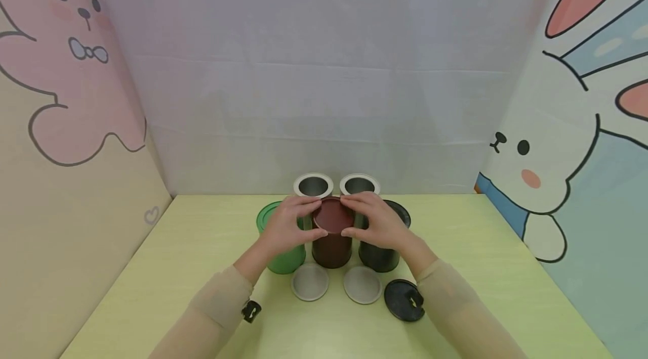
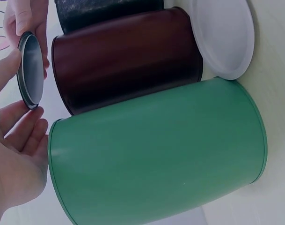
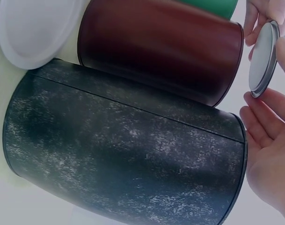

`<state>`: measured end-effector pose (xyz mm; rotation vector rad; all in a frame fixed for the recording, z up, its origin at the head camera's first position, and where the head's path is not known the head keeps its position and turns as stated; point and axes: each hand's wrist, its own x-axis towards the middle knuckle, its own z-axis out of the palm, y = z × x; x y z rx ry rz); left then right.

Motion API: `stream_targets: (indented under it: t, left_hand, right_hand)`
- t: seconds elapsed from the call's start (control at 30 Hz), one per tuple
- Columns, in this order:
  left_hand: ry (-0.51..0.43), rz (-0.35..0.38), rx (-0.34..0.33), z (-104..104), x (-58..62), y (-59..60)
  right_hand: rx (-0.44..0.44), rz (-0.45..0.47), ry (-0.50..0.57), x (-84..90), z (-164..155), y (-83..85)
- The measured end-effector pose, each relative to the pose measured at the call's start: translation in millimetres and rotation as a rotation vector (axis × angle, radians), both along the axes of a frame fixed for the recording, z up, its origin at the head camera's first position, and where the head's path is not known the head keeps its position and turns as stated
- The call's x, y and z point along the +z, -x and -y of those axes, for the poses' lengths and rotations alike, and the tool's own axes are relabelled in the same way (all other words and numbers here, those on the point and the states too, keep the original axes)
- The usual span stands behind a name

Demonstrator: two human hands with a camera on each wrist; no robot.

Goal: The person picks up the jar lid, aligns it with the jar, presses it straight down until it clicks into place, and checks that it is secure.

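Both hands hold a round dark red lid [image 1: 334, 216] level above a dark red canister [image 1: 332, 252]. My left hand [image 1: 289, 225] grips its left edge between thumb and fingers; my right hand [image 1: 378, 221] grips the right edge the same way. In the left wrist view the lid [image 2: 32, 70] stands apart from the mouth of the canister [image 2: 128, 56], its pale underside facing it. A green canister [image 1: 286, 260] stands below the left hand, and a mottled black canister [image 3: 123, 145] below the right one.
Two canisters with white rims [image 1: 314, 178] [image 1: 360, 178] and dark insides stand behind. In front lie two whitish round lids, one left [image 1: 310, 282] and one right [image 1: 363, 285], and a black lid [image 1: 401, 300] beside the right sleeve. A pale wall [image 1: 324, 94] rises behind the table [image 1: 212, 235].
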<state>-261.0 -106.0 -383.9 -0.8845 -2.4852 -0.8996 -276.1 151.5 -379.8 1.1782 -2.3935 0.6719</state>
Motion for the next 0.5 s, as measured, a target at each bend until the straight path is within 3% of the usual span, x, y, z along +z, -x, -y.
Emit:
stream_targets:
  t: [0.5]
  left_hand:
    - [0.076, 0.113, 0.022, 0.9, 6.8, 22.2]
  right_hand:
    - [-0.058, 0.112, -0.078, 2.0, 2.5, 21.3]
